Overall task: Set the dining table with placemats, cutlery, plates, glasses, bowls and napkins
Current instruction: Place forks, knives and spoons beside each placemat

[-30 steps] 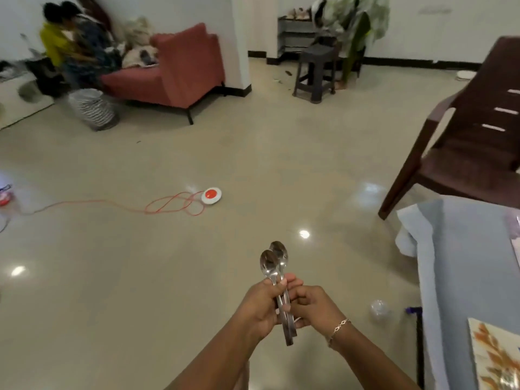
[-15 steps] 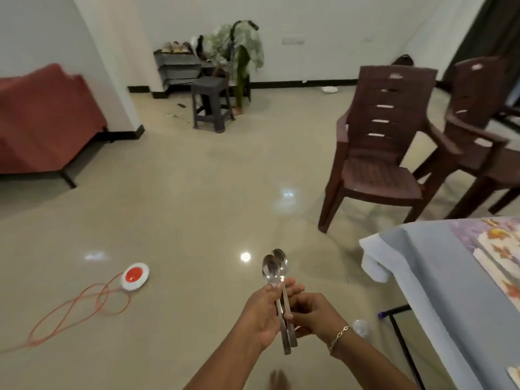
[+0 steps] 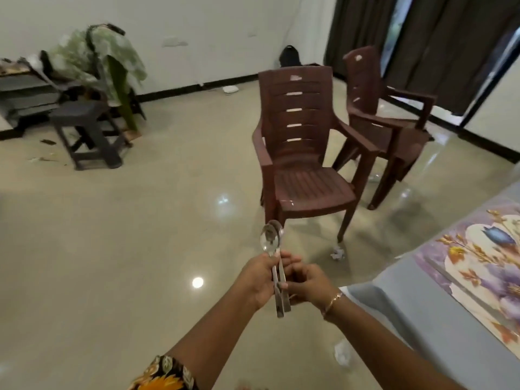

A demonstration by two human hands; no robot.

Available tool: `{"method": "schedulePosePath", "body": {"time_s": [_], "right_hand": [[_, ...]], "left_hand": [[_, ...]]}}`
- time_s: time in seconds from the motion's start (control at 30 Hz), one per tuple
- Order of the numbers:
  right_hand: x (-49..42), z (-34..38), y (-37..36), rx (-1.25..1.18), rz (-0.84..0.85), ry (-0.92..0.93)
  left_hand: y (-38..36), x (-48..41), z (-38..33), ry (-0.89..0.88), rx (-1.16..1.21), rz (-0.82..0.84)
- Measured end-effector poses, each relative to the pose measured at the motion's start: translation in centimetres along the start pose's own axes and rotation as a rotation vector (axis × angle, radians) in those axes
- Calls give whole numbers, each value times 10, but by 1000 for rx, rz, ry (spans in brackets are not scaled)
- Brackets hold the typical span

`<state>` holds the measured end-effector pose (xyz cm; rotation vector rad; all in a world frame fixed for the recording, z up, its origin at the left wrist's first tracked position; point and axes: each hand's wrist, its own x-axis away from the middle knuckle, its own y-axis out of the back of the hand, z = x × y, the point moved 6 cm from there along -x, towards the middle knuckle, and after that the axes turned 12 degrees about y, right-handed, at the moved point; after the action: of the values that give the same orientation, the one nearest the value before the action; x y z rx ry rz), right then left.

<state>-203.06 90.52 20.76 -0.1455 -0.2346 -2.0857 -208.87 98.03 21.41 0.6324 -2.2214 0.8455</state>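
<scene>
Two steel spoons [image 3: 271,237] stand upright together, bowls up, in front of me over the floor. My left hand [image 3: 260,277] grips their handles. My right hand [image 3: 308,281] is curled against the handles from the right, its fingertips on them; a bracelet sits on that wrist. The dining table [image 3: 416,327], under a pale blue cloth, fills the lower right. A floral placemat [image 3: 478,271] lies on it near the right edge. The spoon handles' ends stick out below my hands.
Two brown plastic armchairs [image 3: 298,153] [image 3: 388,119] stand just beyond the table's corner. A dark stool [image 3: 87,136] and a cluttered shelf are at the far left. A crumpled scrap [image 3: 337,253] lies on the glossy floor near the chair leg.
My view has swung right: the sofa and the red cable have left the frame, and the chairs and table have come in. Both hands still hold the spoons the same way.
</scene>
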Motion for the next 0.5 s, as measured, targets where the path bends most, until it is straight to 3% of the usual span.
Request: {"method": "schedulePosePath", "body": {"time_s": [0.37,0.5], "right_hand": [[-150,-9,112,-97,-430,-123],[-197,-4,152,-147,-591,-191]], "left_hand": [[-69,-171,-128,219,-172,273],[-101,-221,-177,287,-359,345]]}}
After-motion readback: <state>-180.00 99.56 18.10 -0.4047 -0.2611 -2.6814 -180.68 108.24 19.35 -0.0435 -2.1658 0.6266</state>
